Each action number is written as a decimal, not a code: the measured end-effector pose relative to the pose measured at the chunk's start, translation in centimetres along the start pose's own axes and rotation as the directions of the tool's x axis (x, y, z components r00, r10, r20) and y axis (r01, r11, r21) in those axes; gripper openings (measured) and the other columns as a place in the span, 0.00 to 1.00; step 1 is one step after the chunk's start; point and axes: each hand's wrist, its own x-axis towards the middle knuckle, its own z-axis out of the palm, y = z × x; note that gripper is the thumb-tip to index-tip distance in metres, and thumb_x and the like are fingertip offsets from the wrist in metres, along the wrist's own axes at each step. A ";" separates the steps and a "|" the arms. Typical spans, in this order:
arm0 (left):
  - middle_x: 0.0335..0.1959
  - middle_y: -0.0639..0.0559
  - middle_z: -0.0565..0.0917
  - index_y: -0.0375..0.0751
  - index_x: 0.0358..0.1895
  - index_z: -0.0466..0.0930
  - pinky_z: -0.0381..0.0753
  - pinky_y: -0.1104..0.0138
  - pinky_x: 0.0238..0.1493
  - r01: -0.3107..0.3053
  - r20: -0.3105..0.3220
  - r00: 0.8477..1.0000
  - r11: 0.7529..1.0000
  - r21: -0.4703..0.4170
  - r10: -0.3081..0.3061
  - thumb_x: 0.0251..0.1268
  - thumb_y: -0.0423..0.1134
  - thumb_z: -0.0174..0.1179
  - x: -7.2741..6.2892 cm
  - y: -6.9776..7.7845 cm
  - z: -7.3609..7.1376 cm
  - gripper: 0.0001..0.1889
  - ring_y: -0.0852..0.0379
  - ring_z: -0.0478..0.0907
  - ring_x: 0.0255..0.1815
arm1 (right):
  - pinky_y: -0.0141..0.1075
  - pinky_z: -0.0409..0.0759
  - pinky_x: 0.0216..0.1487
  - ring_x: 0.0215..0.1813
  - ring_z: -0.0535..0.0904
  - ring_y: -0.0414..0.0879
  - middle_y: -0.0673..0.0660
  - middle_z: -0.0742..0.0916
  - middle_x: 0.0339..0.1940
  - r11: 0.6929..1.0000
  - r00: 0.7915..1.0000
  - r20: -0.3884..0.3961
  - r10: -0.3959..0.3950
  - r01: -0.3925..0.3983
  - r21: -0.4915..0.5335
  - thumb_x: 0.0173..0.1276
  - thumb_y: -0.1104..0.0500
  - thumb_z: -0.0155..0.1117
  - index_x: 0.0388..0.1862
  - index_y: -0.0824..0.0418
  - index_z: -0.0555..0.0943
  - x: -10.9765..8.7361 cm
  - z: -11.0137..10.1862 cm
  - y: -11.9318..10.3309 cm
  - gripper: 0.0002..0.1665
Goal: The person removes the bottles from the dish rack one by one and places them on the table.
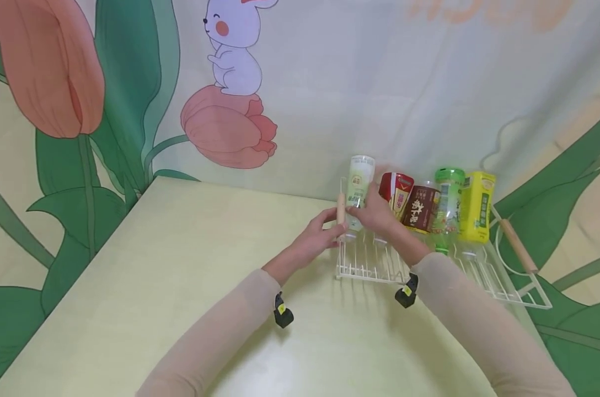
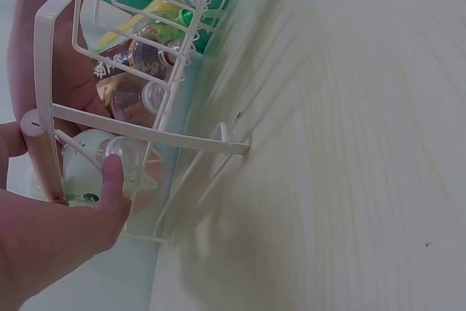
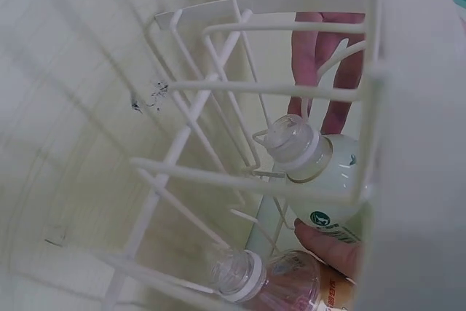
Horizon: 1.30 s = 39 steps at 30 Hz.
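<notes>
A white-and-green bottle [image 1: 360, 179] tilts, cap end down towards me, in the left end of a white wire rack [image 1: 367, 271]. My right hand [image 1: 376, 212] grips this bottle; in the right wrist view its thumb [image 3: 331, 247] lies against the label. My left hand [image 1: 315, 240] holds the rack's left wooden handle [image 1: 341, 208]. One of its fingers [image 2: 112, 180] touches the bottle's clear cap [image 2: 125, 151] in the left wrist view. Right of it lean a red bottle [image 1: 393, 187], a dark brown bottle [image 1: 421, 207], a green bottle [image 1: 449, 201] and a yellow bottle [image 1: 477, 207].
The rack stands on a pale table [image 1: 220, 237] near its far right corner. Its right wooden handle [image 1: 518, 245] is at the table's right edge. A printed curtain [image 1: 320, 99] with tulips and a rabbit hangs behind the table.
</notes>
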 end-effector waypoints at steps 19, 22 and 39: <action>0.83 0.44 0.60 0.46 0.85 0.56 0.84 0.59 0.63 0.012 0.035 0.999 0.999 0.031 -0.013 0.82 0.46 0.60 0.2 0.1 0.0 0.36 0.44 0.75 0.73 | 0.58 0.82 0.63 0.62 0.81 0.64 0.69 0.80 0.65 1.000 0.999 -0.047 -0.021 0.021 -0.005 0.76 0.54 0.69 0.82 0.66 0.55 -0.9 -1.2 0.5 0.47; 0.84 0.44 0.58 0.47 0.85 0.55 0.83 0.59 0.64 0.027 0.046 0.998 0.998 0.048 -0.029 0.82 0.47 0.59 0.1 0.2 -0.2 0.36 0.43 0.73 0.74 | 0.58 0.82 0.62 0.61 0.81 0.64 0.69 0.80 0.66 1.000 0.997 -0.071 -0.004 0.002 -0.027 0.76 0.52 0.69 0.81 0.68 0.57 -1.1 -1.2 0.2 0.46; 0.82 0.40 0.62 0.44 0.84 0.57 0.79 0.53 0.69 0.016 -0.002 1.000 0.989 0.145 -0.016 0.81 0.50 0.60 -0.4 0.8 -0.5 0.36 0.42 0.70 0.76 | 0.54 0.83 0.60 0.59 0.81 0.59 0.65 0.83 0.63 0.999 0.993 -0.115 -0.032 0.029 -0.025 0.72 0.49 0.74 0.71 0.67 0.73 -2.1 -3.2 -1.1 0.38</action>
